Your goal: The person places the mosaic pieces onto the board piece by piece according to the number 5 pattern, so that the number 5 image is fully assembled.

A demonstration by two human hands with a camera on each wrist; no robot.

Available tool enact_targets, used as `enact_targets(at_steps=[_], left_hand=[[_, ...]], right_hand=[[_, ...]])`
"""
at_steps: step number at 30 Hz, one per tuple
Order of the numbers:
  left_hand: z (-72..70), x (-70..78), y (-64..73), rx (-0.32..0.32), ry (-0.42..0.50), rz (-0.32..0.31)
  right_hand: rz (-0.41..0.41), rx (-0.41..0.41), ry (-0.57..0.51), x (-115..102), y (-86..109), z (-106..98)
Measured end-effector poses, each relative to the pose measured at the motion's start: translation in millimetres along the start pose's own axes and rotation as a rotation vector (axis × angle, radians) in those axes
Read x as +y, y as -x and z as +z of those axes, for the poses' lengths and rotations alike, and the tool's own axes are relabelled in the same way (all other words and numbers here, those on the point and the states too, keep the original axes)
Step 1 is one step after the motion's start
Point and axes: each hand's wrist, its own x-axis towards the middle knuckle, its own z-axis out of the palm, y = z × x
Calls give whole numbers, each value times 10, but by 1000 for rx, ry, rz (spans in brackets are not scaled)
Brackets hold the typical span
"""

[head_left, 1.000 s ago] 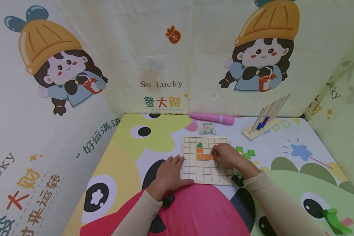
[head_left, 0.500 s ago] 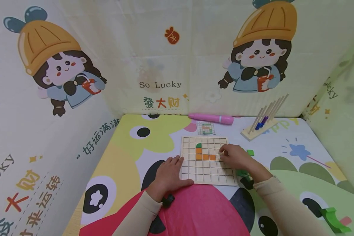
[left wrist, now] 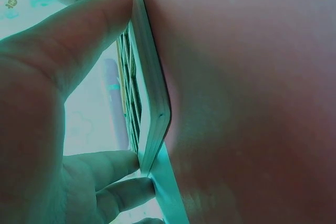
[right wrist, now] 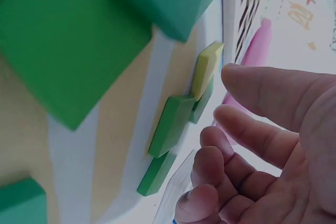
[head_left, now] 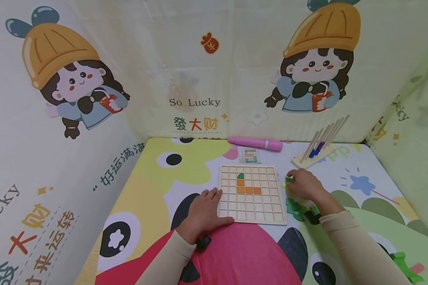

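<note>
My left hand [head_left: 205, 209] steadies the square wooden grid board [head_left: 260, 208]; its thumb lies along the near edge and its fingers reach the left side, as the left wrist view also shows around the board's corner [left wrist: 160, 119]. Inset in the grid are orange squares [head_left: 249, 190] in an L shape, topped by a green rounded piece [head_left: 240, 175]. To the right of the board, my right hand [head_left: 304, 184] hovers at loose green blocks [head_left: 295, 206]. In the right wrist view, its thumb and fingers are apart with nothing between them, close to a yellow block [right wrist: 206, 71] and green blocks [right wrist: 170, 124].
Behind the board lies a small printed pattern card [head_left: 249, 155], with a pink pen-shaped object [head_left: 255, 143] beyond it. A wooden peg stand [head_left: 300, 161] with blue and purple beads stands at the back right. A green curved object [head_left: 406, 267] is at the lower right.
My right hand has left the board and moved right to the loose blocks, uncovering the orange squares at the end of the row. My left hand has stayed in place.
</note>
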Motion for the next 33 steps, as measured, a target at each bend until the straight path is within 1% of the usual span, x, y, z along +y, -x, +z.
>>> enact_targets(at_steps=[5,9,14,18,25,30,33], left_hand=[[2,10,9,4,4,4],[-1,10,13,7,8,4],[6,6,4,11,9,8],[-7,11,9,11,16,7],[-20,9,12,3,16,-1],[-21,6,9,5,5,2],[-21,3,8,3,2,4]], right_hand=[[13,-30,34,38,-12,-27],[5,-35,57,50,-18,-39],[2,-22,36,60,-41,-37],[17,-7,14,58,-47,-35],[54,16,26,42,-68,-4],[41,23,37,34,-58,6],[11,23,20,27,-35,-13]])
